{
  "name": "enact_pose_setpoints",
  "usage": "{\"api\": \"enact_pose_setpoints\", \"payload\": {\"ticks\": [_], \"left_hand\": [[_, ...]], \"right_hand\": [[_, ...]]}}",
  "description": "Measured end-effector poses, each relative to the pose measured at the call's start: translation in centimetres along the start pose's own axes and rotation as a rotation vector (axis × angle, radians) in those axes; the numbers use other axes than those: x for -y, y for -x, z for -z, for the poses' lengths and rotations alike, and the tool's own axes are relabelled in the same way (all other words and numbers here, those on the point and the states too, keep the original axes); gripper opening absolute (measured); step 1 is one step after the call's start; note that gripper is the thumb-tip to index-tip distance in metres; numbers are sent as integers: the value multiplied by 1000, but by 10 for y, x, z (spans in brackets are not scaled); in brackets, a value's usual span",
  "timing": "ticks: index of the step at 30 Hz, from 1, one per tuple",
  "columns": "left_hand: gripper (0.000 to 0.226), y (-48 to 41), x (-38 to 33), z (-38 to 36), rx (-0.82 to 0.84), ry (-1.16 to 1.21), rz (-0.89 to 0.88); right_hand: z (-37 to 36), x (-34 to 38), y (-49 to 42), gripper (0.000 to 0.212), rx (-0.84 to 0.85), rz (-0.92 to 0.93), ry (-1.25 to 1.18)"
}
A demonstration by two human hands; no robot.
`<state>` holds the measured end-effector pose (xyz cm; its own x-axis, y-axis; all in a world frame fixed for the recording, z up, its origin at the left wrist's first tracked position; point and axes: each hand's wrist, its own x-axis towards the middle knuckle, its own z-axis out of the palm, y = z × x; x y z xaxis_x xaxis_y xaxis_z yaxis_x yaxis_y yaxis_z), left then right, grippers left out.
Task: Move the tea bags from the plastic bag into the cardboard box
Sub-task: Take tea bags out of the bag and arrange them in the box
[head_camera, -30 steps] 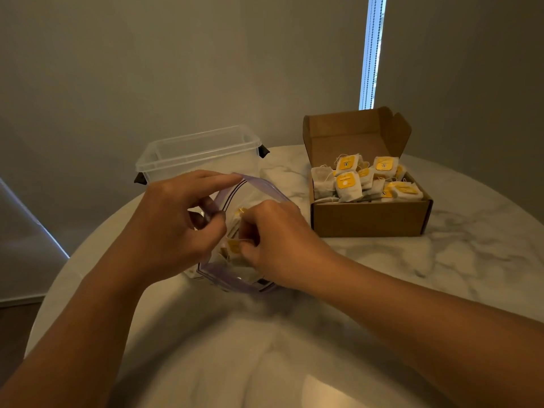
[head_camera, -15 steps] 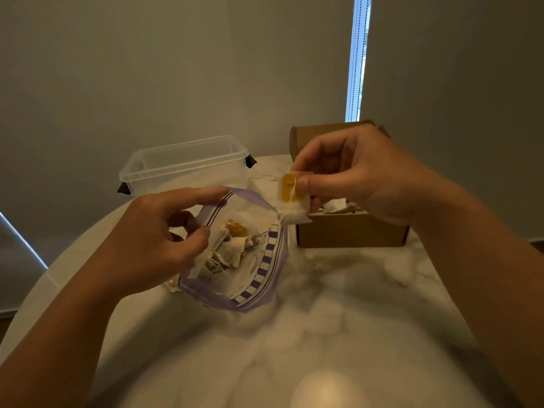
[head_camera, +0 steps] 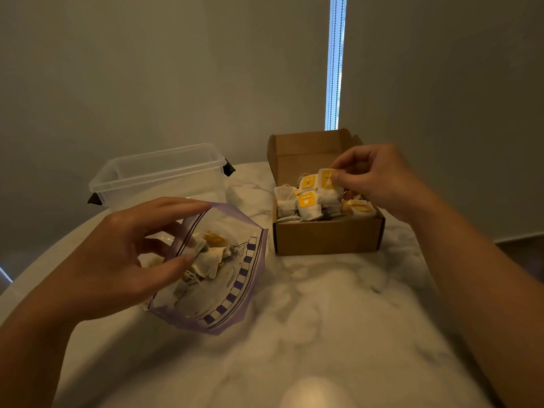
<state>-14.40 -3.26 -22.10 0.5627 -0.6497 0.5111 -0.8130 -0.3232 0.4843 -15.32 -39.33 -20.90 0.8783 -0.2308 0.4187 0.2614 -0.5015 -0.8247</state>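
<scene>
A tea bag [head_camera: 329, 187] is being pinched by its yellow tag in the right hand [head_camera: 374, 181], low over the pile already filling the cardboard box [head_camera: 326, 237]. Grip is closing on the tag between thumb and fingertips. Likely very light, soft, paper thin and easy to tear; the tag or the bag's top edge looks like the safest hold, and the strings may snag. More tea bags are lying in the zip plastic bag [head_camera: 229, 295], whose mouth the left hand [head_camera: 126, 257] is holding open by the rim. A clear plastic tub [head_camera: 164, 178] is sitting behind on the marble counter [head_camera: 323, 334]. Half a second earlier the right hand was carrying this bag in mid-air in front of the box; now it is over the box's contents.
</scene>
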Motion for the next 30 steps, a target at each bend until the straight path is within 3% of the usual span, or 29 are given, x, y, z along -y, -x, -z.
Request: {"api": "enact_pose_setpoints", "payload": {"ticks": [9, 15, 23, 27, 30], "left_hand": [[66, 0, 2, 1, 67, 32, -35], [65, -1, -4, 2, 99, 74, -5], [63, 0, -8, 4, 96, 63, 12], [60, 0, -9, 5, 110, 91, 22], [60, 1, -10, 6, 112, 103, 22]], "right_hand": [[9, -5, 1, 15, 74, -42, 91], [6, -19, -4, 20, -1, 37, 487], [4, -14, -1, 19, -110, 111, 586], [-1, 13, 11, 8, -132, 221, 462], [-12, 49, 36, 7, 97, 269, 119]]}}
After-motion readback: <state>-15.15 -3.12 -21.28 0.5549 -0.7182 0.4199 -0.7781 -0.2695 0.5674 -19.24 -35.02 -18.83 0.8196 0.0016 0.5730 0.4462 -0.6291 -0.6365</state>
